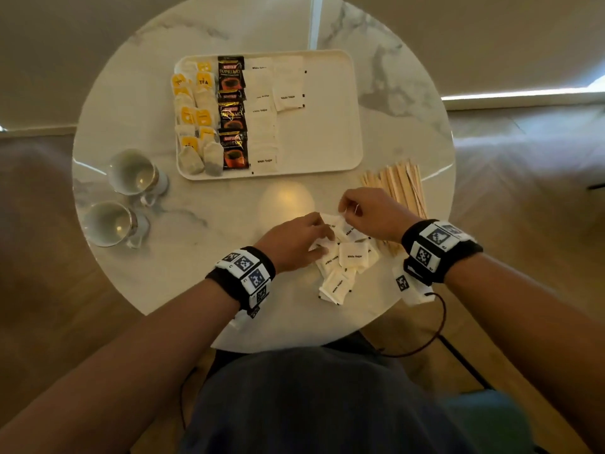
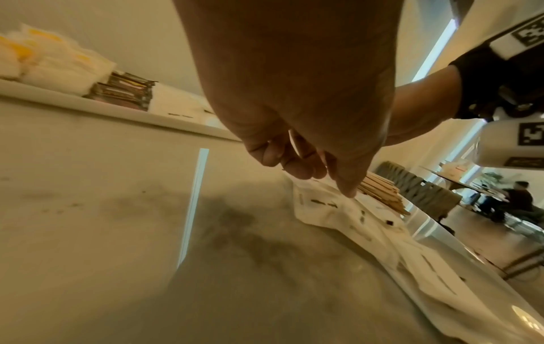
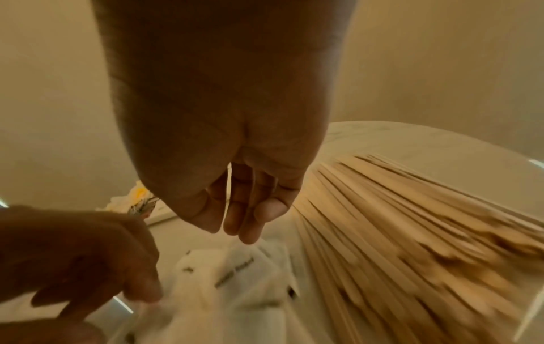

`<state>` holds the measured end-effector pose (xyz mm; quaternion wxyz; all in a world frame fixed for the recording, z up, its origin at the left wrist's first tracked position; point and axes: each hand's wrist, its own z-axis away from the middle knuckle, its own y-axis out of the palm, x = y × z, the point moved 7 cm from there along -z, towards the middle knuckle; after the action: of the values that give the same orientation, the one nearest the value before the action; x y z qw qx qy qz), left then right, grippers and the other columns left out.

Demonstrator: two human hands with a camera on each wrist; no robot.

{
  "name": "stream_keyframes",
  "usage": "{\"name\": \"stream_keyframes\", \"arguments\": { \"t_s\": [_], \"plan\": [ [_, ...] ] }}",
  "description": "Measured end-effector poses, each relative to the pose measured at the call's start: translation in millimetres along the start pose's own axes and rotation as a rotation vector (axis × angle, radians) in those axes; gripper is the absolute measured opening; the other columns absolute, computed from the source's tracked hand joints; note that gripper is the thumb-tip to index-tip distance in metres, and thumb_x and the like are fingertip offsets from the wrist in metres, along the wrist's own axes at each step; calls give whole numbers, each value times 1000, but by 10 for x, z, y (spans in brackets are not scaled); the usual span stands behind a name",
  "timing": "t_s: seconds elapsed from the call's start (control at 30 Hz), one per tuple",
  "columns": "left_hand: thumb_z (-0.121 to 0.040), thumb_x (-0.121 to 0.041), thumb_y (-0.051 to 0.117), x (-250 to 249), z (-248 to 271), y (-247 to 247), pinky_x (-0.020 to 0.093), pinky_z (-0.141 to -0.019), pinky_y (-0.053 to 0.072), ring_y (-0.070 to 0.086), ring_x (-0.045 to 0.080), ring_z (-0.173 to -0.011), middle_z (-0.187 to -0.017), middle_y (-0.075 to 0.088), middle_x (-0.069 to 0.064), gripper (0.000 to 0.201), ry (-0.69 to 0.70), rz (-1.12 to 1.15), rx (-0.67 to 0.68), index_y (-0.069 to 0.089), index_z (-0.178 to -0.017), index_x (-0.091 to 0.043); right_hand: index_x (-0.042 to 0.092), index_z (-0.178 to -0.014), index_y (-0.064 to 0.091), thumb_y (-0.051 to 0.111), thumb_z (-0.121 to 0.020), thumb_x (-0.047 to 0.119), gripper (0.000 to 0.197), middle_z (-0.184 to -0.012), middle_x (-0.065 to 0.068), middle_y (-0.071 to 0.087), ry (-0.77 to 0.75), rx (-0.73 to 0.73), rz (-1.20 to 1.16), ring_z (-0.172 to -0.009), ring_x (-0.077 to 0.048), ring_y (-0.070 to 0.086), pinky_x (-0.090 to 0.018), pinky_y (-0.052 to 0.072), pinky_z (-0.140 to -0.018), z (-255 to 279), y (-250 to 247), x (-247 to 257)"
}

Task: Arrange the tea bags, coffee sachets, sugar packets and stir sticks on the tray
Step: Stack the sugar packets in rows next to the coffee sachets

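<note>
Your tray (image 1: 327, 132) beyond both hands holds tea bags (image 1: 196, 126), "SUPREMO" coffee sachets (image 1: 232, 116) and "White Sugar" packets (image 1: 263, 119) in rows. Your left hand (image 1: 294, 244) pinches a packet from the loose pile (image 1: 340, 267) beneath; your right hand (image 1: 373, 211), fingers curled, pinches another, sticks (image 1: 402, 188) just beyond it.

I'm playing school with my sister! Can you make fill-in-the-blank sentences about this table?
1. The black coffee sachets lie on the ____.
2. The wooden stir sticks lie on the ____, not the tray.
3. Beside the tray stand ____ cups.
4. Both hands reach into the loose ____ packets.

Missing words: tray; table; two; sugar
</note>
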<state>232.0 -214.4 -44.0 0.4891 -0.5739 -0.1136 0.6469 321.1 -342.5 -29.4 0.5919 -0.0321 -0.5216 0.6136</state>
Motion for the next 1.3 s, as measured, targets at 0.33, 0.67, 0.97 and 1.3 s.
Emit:
{"name": "stream_keyframes", "arguments": {
  "t_s": [0.33,0.67,0.97,1.3],
  "plan": [
    [-84,-50,68,-266,-166,312,42,-77,53,58,21,-93,-117,52,1,50,-121,-86,-6,57,-123,-20,19,-105,61,53,-92,10,17,-99,1,61,42,-28,28,-87,-17,59,-35,53,-81,317,184,-180],
    [-90,-38,67,-251,-105,286,33,-70,50,53,14,-86,-106,51,-2,27,-126,-18,-73,59,-105,-17,24,-109,59,62,-84,11,28,-104,3,53,65,81,92,-95,-16,53,-35,49,-87,390,245,-219],
    [-85,-42,71,-245,-154,325,25,-70,39,47,10,-86,-104,47,-7,35,-203,-16,-25,57,-107,-19,20,-117,61,69,-81,14,37,-110,1,51,36,117,84,-96,-16,52,-28,47,-85,429,253,-224],
    [-86,-50,68,-258,-138,346,28,-75,46,51,13,-88,-106,49,-4,44,-182,-42,-17,54,-112,-18,20,-115,58,82,-75,16,47,-116,0,44,24,145,90,-97,-16,50,-35,52,-88,460,332,-246]
  ]
}}
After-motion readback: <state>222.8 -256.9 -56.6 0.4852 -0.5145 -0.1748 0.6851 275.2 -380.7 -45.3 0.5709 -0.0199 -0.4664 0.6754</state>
